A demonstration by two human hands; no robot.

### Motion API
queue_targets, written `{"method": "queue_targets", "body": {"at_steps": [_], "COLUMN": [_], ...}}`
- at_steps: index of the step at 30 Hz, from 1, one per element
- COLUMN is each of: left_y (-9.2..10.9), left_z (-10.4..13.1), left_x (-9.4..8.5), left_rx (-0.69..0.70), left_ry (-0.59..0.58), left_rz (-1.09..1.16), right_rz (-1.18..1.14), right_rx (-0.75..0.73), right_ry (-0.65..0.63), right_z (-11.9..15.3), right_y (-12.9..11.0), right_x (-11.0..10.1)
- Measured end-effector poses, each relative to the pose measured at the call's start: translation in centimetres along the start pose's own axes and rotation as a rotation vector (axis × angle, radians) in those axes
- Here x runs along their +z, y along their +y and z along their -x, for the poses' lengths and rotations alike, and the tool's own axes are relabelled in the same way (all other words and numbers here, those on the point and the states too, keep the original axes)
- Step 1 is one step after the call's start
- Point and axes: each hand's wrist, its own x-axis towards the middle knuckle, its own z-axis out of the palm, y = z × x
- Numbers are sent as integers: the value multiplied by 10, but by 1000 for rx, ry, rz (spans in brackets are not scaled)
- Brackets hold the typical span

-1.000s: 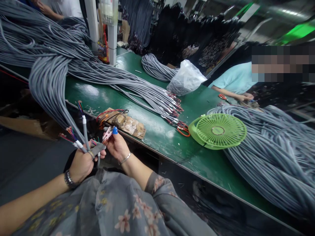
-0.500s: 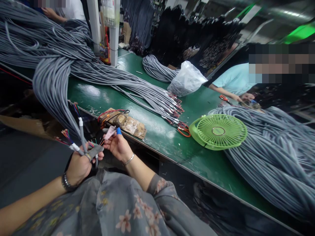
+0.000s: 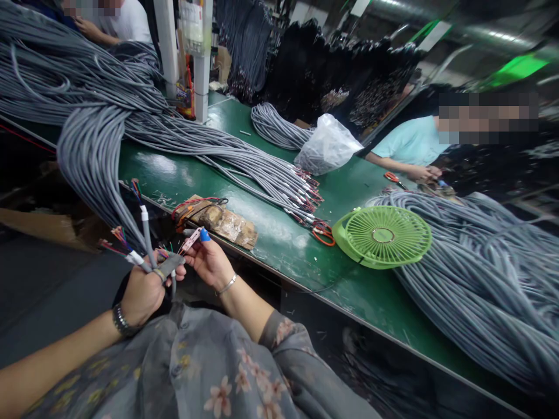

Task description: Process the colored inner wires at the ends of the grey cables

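My left hand is closed around several grey cables. Coloured wire ends fan out from white-wrapped tips above the fist, and a grey wrap covers the thumb. Close beside it, my right hand pinches a pale pinkish strip with dark marks on it. A blue cover sits on one of its fingertips. Thin copper-coloured wires run between the strip and the left thumb; whether they touch the strip I cannot tell.
A worn wooden block with wires lies at the edge of the green table. Beyond it are a grey cable bundle, orange-handled scissors, a green fan and a plastic bag. A co-worker sits across.
The pale strip has turned more upright and its marks now show clearly. My hands stay close together, with the right slightly nearer the left. The view has shifted a little.
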Motion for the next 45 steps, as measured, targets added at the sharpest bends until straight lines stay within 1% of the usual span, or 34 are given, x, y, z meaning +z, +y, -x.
{"method": "queue_targets", "body": {"at_steps": [2,7,9,11,13,14,16,18,21,27,30,32,34,36,40,43,45], "left_y": [0,-1,-2,-3,-3,-3,-3,-3,-5,-7,-7,-8,-9,-12,-19,-20,-19], "left_z": [-1,-3,-4,-4,-4,-4,-4,-4,-4,-3,-1,1,2,2,0,-1,-1], "left_x": [0,1,1,2,4,4,5,4,1,-2,-6,-10,-14,-17,-20,-21,-22], "left_rx": [2,11,5,-1,-4,-5,-10,-12,-11,2,8,2,-4,1,27,33,31], "left_ry": [0,-11,-12,-5,8,15,25,25,7,16,16,14,18,31,18,-9,-13], "left_rz": [1,5,8,15,19,19,15,12,-2,-8,-4,-9,-12,-7,-31,-55,-49], "right_rz": [28,253,300,265,176,128,52,2,-36,-40,-5,36,90,158,268,286,266], "right_rx": [-51,-352,-387,-325,-217,-169,-112,-94,-92,-91,-58,-44,-49,-66,-138,-178,-167], "right_ry": [37,179,169,93,16,-1,10,54,90,82,26,-38,-103,-136,-101,-78,-80], "right_z": [-2,-6,-5,-4,-4,-4,-5,-5,-6,-7,-4,0,6,12,20,22,21], "right_y": [2,11,13,13,11,10,8,7,7,12,15,17,20,23,24,22,22], "right_x": [0,-5,-6,-5,-2,0,3,6,9,8,1,-5,-10,-12,-8,-6,-7]}}
